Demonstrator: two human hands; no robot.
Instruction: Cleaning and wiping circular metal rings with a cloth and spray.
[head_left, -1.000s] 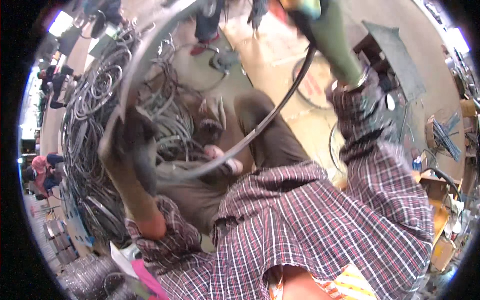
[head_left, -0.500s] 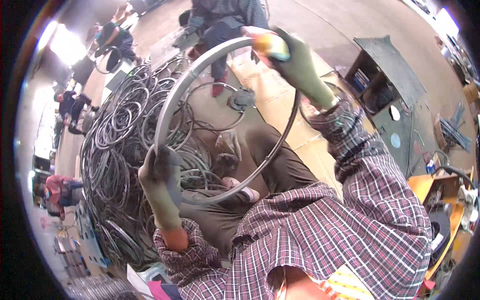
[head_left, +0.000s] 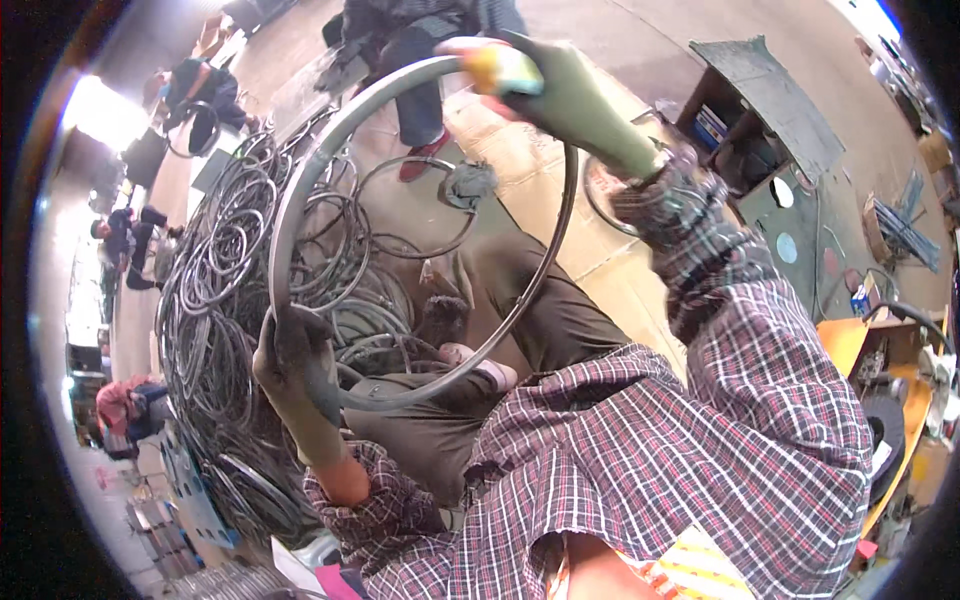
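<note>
A large grey ring [head_left: 289, 205], seemingly a wheel rim, stands tilted over my lap. My left hand [head_left: 300, 375], in an olive glove with dark fingers, is closed on its left side. At its top, my right hand [head_left: 570, 95], also in an olive glove, has its fingers closed round a small yellow, white and blue object [head_left: 503, 70]. That object lies against the rim; motion blur hides its kind. Below the ring show my dark trouser legs [head_left: 570, 320].
A heap of similar rings [head_left: 215, 330] lies to the left. Flattened cardboard [head_left: 625, 280] covers floor on the right, near a dark cabinet [head_left: 770, 110]. A person with red shoes [head_left: 424, 158] sits ahead, beside a loose ring with a grey cloth [head_left: 470, 185]. Other people are farther left.
The ring and both my hands have shifted left in the view, and my right hand also a little up. My left hand keeps its grip; the scene around has shifted slightly too.
</note>
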